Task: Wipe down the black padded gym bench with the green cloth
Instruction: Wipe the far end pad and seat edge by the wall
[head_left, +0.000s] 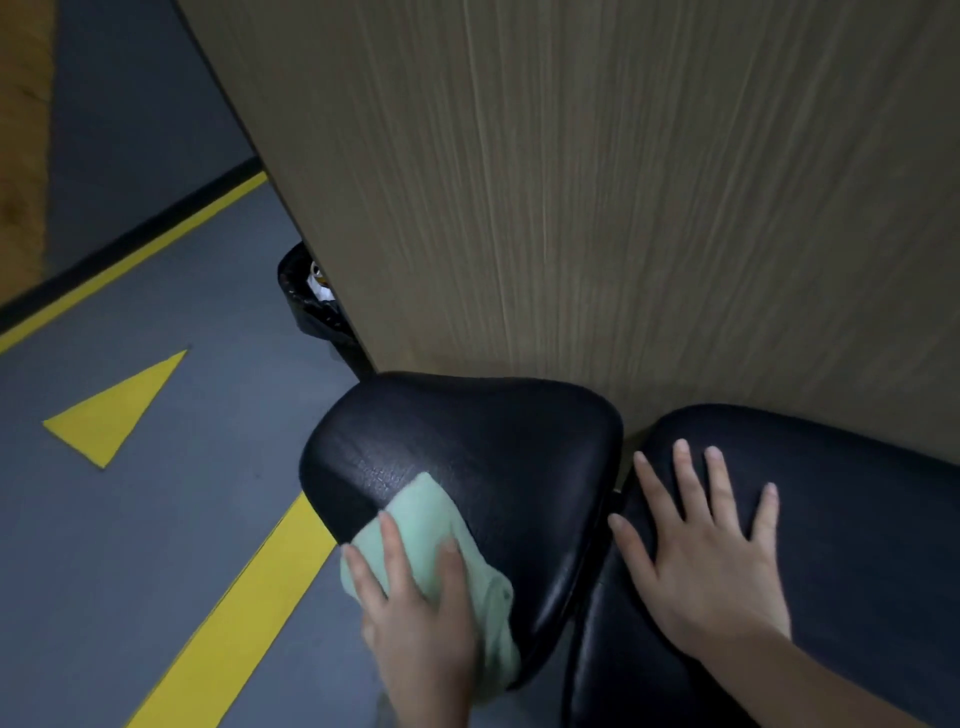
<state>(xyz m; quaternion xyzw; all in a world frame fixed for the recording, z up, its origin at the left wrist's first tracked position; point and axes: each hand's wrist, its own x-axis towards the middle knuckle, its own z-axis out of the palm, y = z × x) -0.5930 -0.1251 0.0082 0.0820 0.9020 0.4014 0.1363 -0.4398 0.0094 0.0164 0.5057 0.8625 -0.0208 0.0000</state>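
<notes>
The black padded gym bench shows two pads: a seat pad (483, 441) at centre and a longer back pad (857, 519) to its right, with a narrow gap between them. The pale green cloth (431, 514) lies over the seat pad's near left edge. My left hand (415, 613) presses flat on the cloth with fingers straight. My right hand (706, 545) rests flat on the back pad near the gap, fingers spread and holding nothing.
A tall wood-grain panel (623, 182) stands right behind the bench. A black bin (311, 301) with a liner peeks out at the panel's left edge. The grey floor (182, 519) to the left carries yellow lines and a yellow triangle (114, 410).
</notes>
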